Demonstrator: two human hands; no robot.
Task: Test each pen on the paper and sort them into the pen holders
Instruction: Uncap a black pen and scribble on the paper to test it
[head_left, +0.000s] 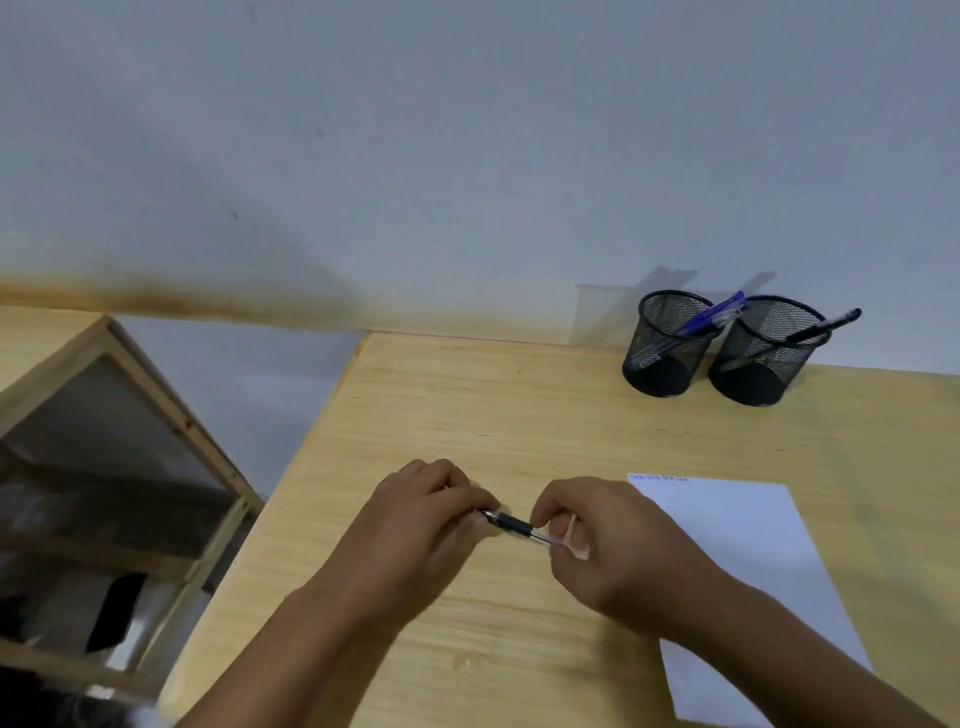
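Both my hands hold one black-grip pen (511, 522) just above the wooden table (467, 405). My left hand (426, 514) pinches its tip end, where a cap may sit hidden in the fingers. My right hand (592, 535) grips the clear barrel. A white paper (748, 545) with small scribbles along its top edge lies to the right, partly under my right forearm. Two black mesh pen holders stand at the back right: the left holder (667, 345) has blue pens (714, 314), the right holder (763, 353) has a black pen (826, 327).
A wooden shelf frame (156, 415) stands off the table's left edge, with dark items below. A grey wall rises directly behind the table. The table's left edge runs diagonally close to my left forearm.
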